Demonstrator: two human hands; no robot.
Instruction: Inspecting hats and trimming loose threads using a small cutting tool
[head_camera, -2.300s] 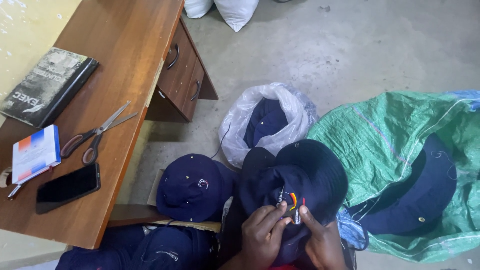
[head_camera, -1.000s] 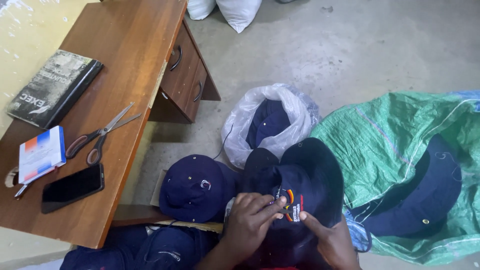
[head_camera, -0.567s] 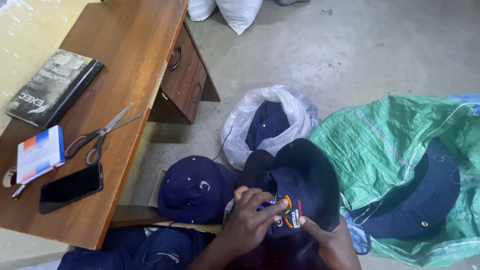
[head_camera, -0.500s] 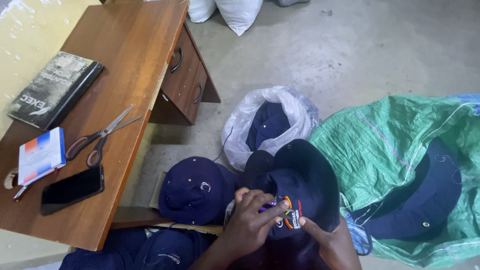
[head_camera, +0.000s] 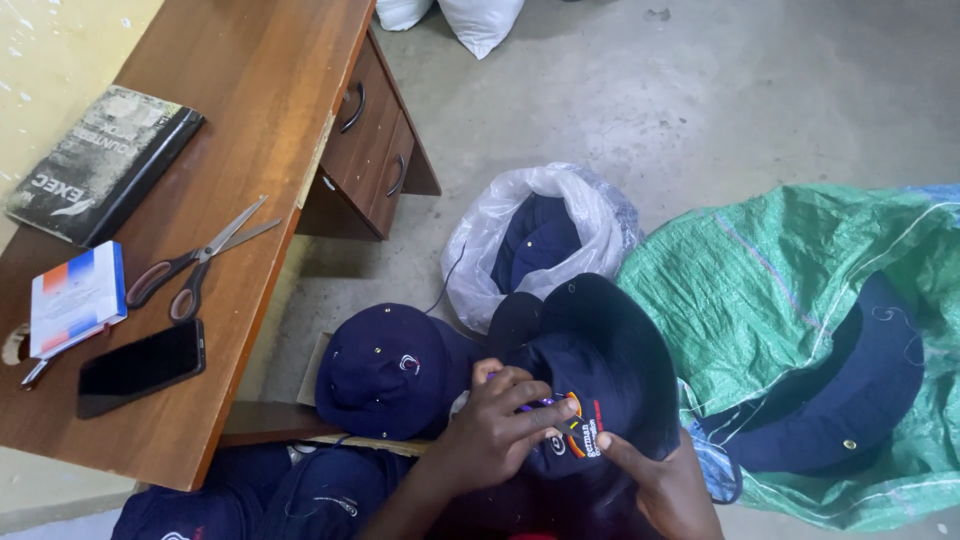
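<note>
A navy bucket hat (head_camera: 610, 350) with an orange and white embroidered emblem (head_camera: 575, 438) rests in my lap area at the bottom centre. My left hand (head_camera: 495, 435) lies across its front, with the fingers pinched on a small purple tool (head_camera: 536, 405) just left of the emblem. From below and to the right, my right hand (head_camera: 662, 487) grips the hat, its fingertip touching the cloth beside the emblem. What kind of tool the purple thing is stays unclear, since the fingers cover most of it.
A second navy hat (head_camera: 385, 365) lies to the left, with more (head_camera: 300, 495) below it. Behind are a white plastic bag (head_camera: 480, 250) of hats and a green woven sack (head_camera: 790, 300) under another hat (head_camera: 850, 395). The wooden desk (head_camera: 270, 110) carries scissors (head_camera: 195, 262), phone (head_camera: 140, 366), book (head_camera: 105, 160) and a small booklet (head_camera: 78, 298).
My left hand has slid further across the hat's front and now covers part of the emblem. My right hand has dropped lower beneath the hat. The hat has turned slightly.
</note>
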